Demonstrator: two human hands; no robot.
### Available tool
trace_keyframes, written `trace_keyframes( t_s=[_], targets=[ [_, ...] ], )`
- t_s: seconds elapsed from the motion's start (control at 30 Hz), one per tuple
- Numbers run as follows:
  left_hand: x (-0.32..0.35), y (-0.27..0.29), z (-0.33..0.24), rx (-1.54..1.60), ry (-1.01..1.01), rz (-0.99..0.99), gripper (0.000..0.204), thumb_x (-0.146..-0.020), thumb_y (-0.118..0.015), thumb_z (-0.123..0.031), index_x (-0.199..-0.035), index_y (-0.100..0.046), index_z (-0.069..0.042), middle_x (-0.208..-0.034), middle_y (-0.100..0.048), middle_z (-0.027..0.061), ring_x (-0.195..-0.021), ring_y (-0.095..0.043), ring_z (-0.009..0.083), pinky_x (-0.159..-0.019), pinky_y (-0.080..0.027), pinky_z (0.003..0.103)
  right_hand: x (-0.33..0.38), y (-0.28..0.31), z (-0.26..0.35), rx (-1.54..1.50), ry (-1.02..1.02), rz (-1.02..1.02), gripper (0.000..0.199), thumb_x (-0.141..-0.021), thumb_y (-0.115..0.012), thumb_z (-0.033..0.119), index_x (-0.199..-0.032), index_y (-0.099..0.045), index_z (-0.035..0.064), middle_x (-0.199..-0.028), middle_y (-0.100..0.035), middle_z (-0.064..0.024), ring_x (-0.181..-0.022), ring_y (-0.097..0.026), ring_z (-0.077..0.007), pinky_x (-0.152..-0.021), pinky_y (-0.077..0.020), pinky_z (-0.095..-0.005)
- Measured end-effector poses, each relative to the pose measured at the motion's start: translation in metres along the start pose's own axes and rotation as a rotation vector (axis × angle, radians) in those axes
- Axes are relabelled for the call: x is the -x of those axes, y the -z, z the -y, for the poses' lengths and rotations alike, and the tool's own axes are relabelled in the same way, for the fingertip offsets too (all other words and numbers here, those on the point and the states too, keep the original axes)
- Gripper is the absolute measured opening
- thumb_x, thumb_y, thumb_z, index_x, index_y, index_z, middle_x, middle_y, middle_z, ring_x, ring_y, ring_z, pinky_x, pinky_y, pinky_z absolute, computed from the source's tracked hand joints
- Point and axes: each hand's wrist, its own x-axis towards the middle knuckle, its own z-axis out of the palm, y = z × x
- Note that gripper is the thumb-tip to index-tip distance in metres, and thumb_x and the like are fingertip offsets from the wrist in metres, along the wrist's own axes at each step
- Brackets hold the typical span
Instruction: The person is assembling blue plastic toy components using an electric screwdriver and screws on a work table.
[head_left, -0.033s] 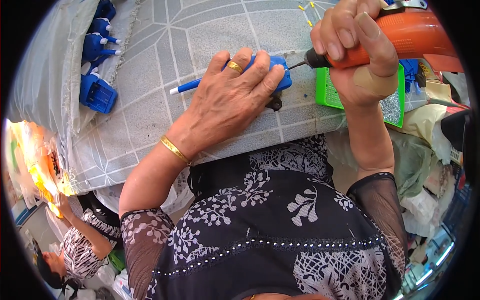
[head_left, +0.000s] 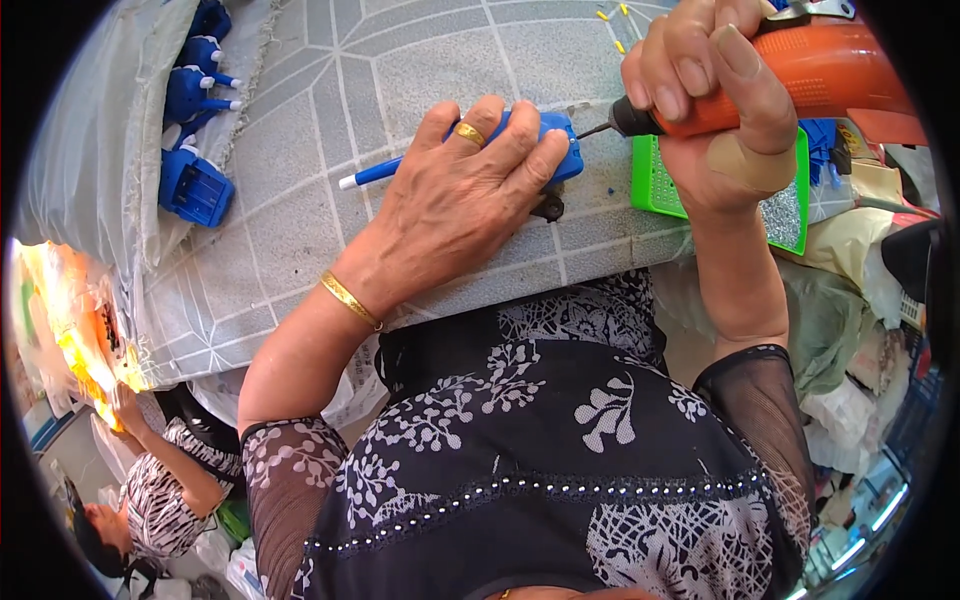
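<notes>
Fingers curled over it, my left hand [head_left: 450, 205] presses a blue plastic housing [head_left: 572, 165] down on the table. From the housing's left side sticks a thin blue rod with a white tip [head_left: 350, 182]. My right hand [head_left: 735, 130] is wrapped round an orange power screwdriver [head_left: 835, 75], held almost level. Its thin bit [head_left: 595, 130] meets the right end of the housing, at or very near a small screw. Most of the housing lies hidden under my left hand. A small dark piece [head_left: 549, 208] pokes out below it.
Under my right wrist stands a green basket [head_left: 645, 175] with small silvery screws [head_left: 785, 215]. Blue parts [head_left: 820, 150] lie beyond it. Several blue housings [head_left: 198, 188] rest along the cloth at the far left. Small yellow pieces [head_left: 620, 46] lie at the back. Another person [head_left: 165, 490] sits at lower left.
</notes>
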Motion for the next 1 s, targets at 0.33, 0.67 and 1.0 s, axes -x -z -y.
trace_keyframes(
  t_s=[0.33, 0.67, 1.0],
  targets=[
    [0.0, 0.001, 0.001, 0.012, -0.008, -0.007, 0.042, -0.09, -0.063, -0.02, -0.13, -0.064, -0.006, -0.124, -0.061, 0.0127, -0.117, -0.056, 0.0292, -0.096, -0.044, 0.044, -0.005, -0.083, -0.002, 1.03, -0.307, -0.787, 0.031, -0.09, -0.074, 0.018, -0.105, -0.048, 0.0135, -0.072, -0.052, -0.0046, -0.052, -0.052, -0.0156, -0.057, -0.0485, -0.0342],
    [0.001, 0.001, 0.003, 0.06, 0.009, -0.031, 0.047, -0.087, -0.07, -0.023, -0.13, -0.063, -0.007, -0.123, -0.061, 0.0121, -0.117, -0.057, 0.0294, -0.098, -0.043, 0.044, -0.005, -0.081, -0.002, 1.054, -0.281, -0.781, 0.031, -0.09, -0.075, 0.019, -0.103, -0.047, 0.0131, -0.07, -0.051, -0.0042, -0.051, -0.052, -0.0158, -0.056, -0.0482, -0.0341],
    [0.004, 0.004, 0.003, 0.221, 0.168, 0.031, 0.069, -0.08, -0.081, -0.028, -0.139, -0.057, -0.002, -0.123, -0.059, 0.0176, -0.114, -0.059, 0.0361, -0.099, -0.045, 0.047, -0.006, -0.087, -0.005, 1.036, -0.353, -0.78, 0.029, -0.091, -0.073, 0.015, -0.093, -0.044, 0.0132, -0.067, -0.048, -0.005, -0.049, -0.048, -0.0162, -0.054, -0.0467, -0.0339]
  ],
)
